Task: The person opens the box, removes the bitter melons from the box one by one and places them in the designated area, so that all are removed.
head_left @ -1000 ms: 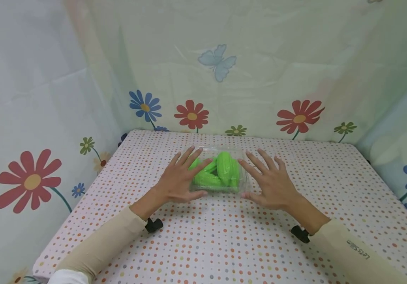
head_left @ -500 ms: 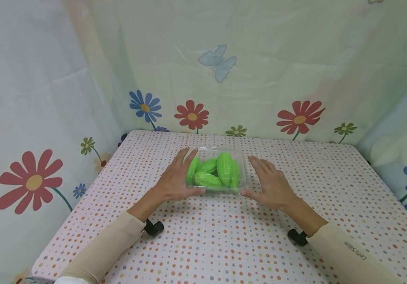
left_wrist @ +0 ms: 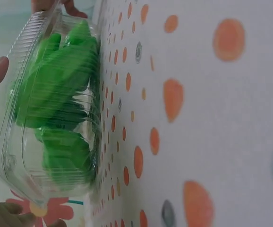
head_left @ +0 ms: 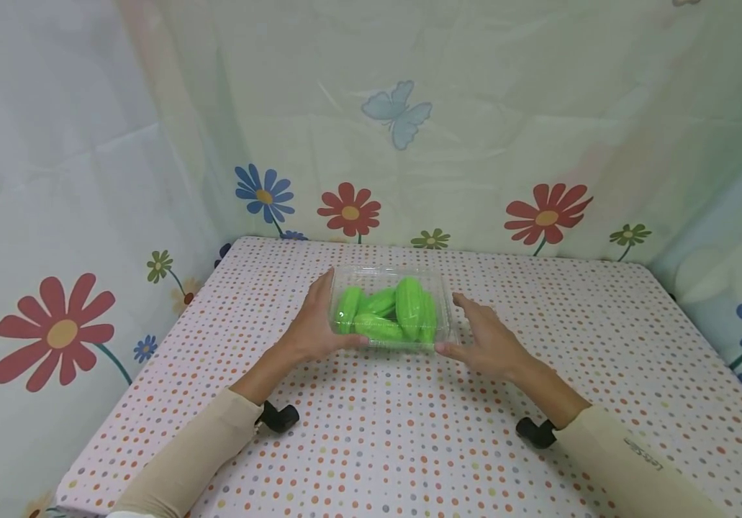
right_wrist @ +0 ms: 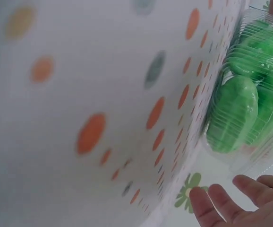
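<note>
The box (head_left: 386,273) of green pieces (head_left: 409,308) sits toward the bench's (head_left: 383,432) far edge, slightly left of midway between its far corners, its long axis running left to right between your hands. Your left hand (head_left: 314,327) is nearer, bracketing the left end; your right hand (head_left: 486,344) stands just beside the right. Both hands' fingers are loosely extended; whether they touch, you cannot tell.

The container (head_left: 380,273) sits on the bench (head_left: 396,432), towards its far edge, with several pieces (head_left: 409,308) inside. The left grip (head_left: 312,327) is at the container's left end, the right grip (head_left: 489,342) beside its right; a backdrop (head_left: 461,129) stands behind the bench.
</note>
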`<state>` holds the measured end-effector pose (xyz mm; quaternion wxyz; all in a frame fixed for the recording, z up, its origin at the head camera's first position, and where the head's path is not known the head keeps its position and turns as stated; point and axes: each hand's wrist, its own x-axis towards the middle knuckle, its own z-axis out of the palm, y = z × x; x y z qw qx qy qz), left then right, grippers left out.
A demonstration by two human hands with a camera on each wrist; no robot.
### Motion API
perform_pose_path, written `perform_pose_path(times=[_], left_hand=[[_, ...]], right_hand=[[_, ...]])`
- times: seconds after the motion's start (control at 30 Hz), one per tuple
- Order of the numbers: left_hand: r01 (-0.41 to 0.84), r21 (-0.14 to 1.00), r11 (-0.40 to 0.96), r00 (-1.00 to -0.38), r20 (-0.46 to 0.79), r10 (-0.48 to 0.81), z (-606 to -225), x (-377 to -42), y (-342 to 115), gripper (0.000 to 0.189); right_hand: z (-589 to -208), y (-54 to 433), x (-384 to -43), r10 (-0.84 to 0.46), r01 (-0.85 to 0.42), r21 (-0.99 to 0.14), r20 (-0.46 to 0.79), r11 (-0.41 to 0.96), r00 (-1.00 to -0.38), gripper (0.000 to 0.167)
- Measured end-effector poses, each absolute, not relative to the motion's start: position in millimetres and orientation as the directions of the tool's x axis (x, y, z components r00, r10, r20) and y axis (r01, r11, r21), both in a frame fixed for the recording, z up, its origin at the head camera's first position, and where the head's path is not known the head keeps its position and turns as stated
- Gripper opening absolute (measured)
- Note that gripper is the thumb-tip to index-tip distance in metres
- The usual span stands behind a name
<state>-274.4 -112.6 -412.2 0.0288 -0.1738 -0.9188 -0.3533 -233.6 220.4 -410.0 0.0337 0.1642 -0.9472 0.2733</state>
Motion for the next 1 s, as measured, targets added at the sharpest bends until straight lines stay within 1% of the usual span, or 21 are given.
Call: perform_pose_path(times=[0.17,0.33,0.5,0.67,0.8,1.0], left_hand=[[0.259,0.726,0.637,-0.958,0.11,0.264,-413,-277,-117,0.141],[0.206,0.794,0.572,-0.966,0.071,0.249,-413,-277,-120,0.134],[0.167,0.832,0.529,-0.971,0.047,0.233,-413,-277,-121,0.127],[0.163,0.858,0.488,-0.97,0.049,0.237,-418,-277,-121,0.121],[0.158,0.872,0.463,-0.974,0.06,0.219,-419,-276,-121,0.116],[0.125,0.9,0.418,-0.982,0.052,0.183,-424,-277,-121,0.109]], right_hand=[[-410,217,-236,-0.295,-0.314,-0.569,0.128,0.76,-0.947,0.102],[-410,215,-237,-0.293,-0.276,-0.638,0.082,0.719,-0.953,0.101],[-409,215,-239,-0.281,-0.239,-0.68,0.051,0.693,-0.958,0.1],[-411,215,-241,-0.268,-0.198,-0.733,0.022,0.651,-0.963,0.099],[-413,215,-242,-0.255,-0.151,-0.8,-0.003,0.581,-0.967,0.096],[-414,212,-241,-0.224,-0.025,-0.899,-0.083,0.437,-0.971,0.09]])
